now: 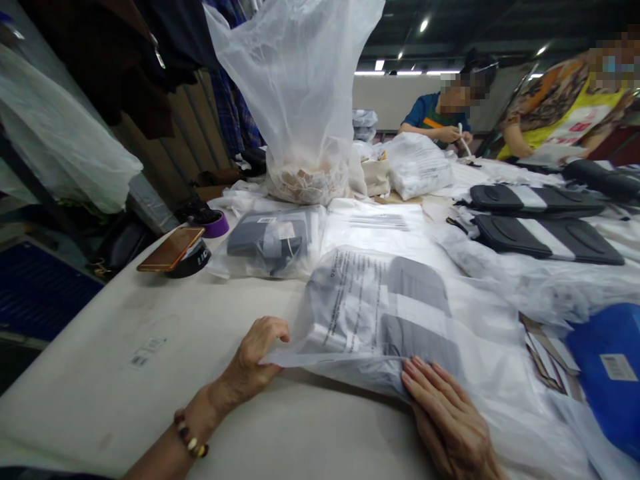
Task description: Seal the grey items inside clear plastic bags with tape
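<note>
A frosted plastic bag printed with dark text lies on the table before me. Inside it shows a dark grey case with a white band around it. My left hand pinches the bag's near left corner, fingers curled around the plastic. Flat on the near edge, to the right, rests my right hand, its fingers stretched out over the plastic. Behind this bag sits another bagged dark item with a barcode label.
An orange phone lies on a black tape roll at left. Behind stands a tall translucent bag with scraps. Black cases, a blue item and loose plastic cover the right. Two people work across the table.
</note>
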Demonstrator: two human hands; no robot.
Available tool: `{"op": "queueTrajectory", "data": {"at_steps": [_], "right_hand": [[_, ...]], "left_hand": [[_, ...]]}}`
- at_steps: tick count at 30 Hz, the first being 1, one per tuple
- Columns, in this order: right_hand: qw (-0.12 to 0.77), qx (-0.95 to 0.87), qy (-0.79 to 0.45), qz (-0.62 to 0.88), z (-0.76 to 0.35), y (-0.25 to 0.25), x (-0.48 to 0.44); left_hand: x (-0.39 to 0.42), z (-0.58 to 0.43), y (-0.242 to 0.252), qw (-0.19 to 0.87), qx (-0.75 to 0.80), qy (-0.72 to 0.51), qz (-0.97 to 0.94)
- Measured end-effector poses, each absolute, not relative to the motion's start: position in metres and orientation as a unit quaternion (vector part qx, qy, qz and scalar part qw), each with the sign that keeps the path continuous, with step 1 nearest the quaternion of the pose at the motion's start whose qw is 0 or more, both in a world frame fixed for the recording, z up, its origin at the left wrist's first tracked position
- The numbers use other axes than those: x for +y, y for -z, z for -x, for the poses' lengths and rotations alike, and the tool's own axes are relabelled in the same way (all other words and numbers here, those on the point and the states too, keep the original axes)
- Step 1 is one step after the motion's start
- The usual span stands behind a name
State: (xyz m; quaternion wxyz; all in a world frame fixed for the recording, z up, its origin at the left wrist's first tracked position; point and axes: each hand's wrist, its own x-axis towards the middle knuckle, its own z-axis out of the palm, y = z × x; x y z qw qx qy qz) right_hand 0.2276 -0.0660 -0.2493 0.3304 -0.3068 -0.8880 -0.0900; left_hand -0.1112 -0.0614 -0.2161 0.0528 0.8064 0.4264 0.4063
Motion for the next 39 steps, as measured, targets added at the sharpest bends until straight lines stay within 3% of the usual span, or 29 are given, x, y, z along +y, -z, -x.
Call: {"op": "queueTrajectory", "data": {"at_steps": [5,12,16,22,25,31,39], "right_hand": [[0.329,-0.888,0.094,0.306,-0.229,0.251,-0.066],[0.312,-0.897,0.088,0.301,-0.233,0.259,-0.066],[0.311,-0.895,0.08,0.309,-0.234,0.26,-0.067],[0.305,-0.9,0.083,0.299,-0.235,0.26,-0.067],[0.307,-0.901,0.088,0.293,-0.235,0.259,-0.066],[0.302,-0.903,0.094,0.291,-0.235,0.258,-0.065],[0.315,-0.902,0.091,0.283,-0.236,0.262,-0.065]], "left_hand": [[-0.052,0.108,0.234,0.077,0.388,-0.438,-0.807],[-0.062,0.11,0.219,0.129,0.409,-0.406,-0.807],[-0.063,0.111,0.209,0.051,0.37,-0.406,-0.834],[-0.062,0.115,0.178,-0.108,0.306,-0.23,-0.918],[-0.062,0.118,0.168,-0.133,0.268,-0.185,-0.936],[-0.051,0.116,0.173,-0.082,0.226,-0.136,-0.961],[-0.047,0.12,0.178,-0.05,0.218,-0.168,-0.96]]}}
